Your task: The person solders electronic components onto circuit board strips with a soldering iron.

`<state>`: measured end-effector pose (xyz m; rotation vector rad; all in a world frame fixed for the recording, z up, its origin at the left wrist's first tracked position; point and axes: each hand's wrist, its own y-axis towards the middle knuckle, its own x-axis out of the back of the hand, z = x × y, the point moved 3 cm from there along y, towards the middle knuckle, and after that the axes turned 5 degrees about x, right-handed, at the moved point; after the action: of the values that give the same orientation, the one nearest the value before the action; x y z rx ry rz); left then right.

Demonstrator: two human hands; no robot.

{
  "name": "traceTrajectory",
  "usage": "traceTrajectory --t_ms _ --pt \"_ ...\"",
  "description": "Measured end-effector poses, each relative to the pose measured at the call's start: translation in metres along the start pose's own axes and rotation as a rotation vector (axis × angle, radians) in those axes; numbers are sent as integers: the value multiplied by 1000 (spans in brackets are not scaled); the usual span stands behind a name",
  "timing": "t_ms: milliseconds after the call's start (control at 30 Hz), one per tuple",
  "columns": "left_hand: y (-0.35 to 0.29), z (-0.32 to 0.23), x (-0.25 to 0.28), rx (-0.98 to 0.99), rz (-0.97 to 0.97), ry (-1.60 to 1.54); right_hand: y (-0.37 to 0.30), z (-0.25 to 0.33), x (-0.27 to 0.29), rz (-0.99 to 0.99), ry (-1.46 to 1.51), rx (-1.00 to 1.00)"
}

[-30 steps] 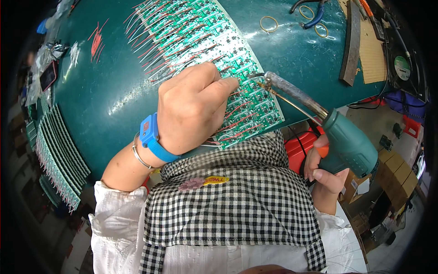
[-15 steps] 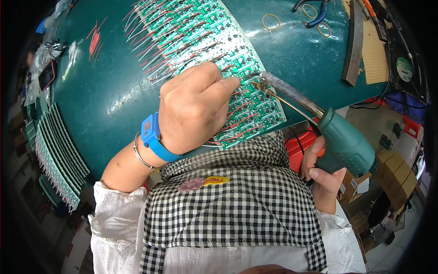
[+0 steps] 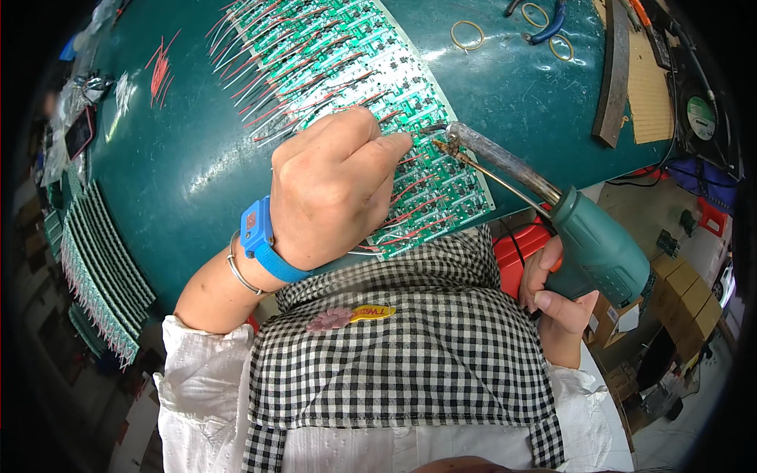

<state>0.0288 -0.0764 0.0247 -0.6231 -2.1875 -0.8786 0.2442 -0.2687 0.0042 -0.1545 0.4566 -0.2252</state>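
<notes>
The circuit-board panel is coloured bright green. Along its left side, wires are coloured red and white; beneath it, the tabletop is coloured teal. To its right, the soldering gun's handle is coloured green; below it, the apron is checked black and white.

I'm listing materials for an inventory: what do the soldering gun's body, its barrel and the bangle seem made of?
Soldering gun body: probably hard plastic, satin green, judging by its moulded shape and soft highlights.
Barrel: seemingly metal, dull grey, going by its mottled, stained surface.
Bangle: likely polished metal, silver-coloured, given its bright glints; which metal is unclear.
</notes>
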Motion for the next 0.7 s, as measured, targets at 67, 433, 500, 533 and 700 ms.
traceTrajectory --t_ms 67,433,500,533,700 --pt "0 0 0 3 3 0 -1 1 -3 -41 2 -14" --pt "1 -1 0 2 10 15 0 -2 -4 -34 15 -52" --pt "2 -2 0 4 11 21 7 2 -9 -86 -1 41" --pt "1 -2 -1 5 11 23 8 6 -14 -166 3 78" --pt "1 -1 0 11 9 21 8 7 -9 -62 28 19"
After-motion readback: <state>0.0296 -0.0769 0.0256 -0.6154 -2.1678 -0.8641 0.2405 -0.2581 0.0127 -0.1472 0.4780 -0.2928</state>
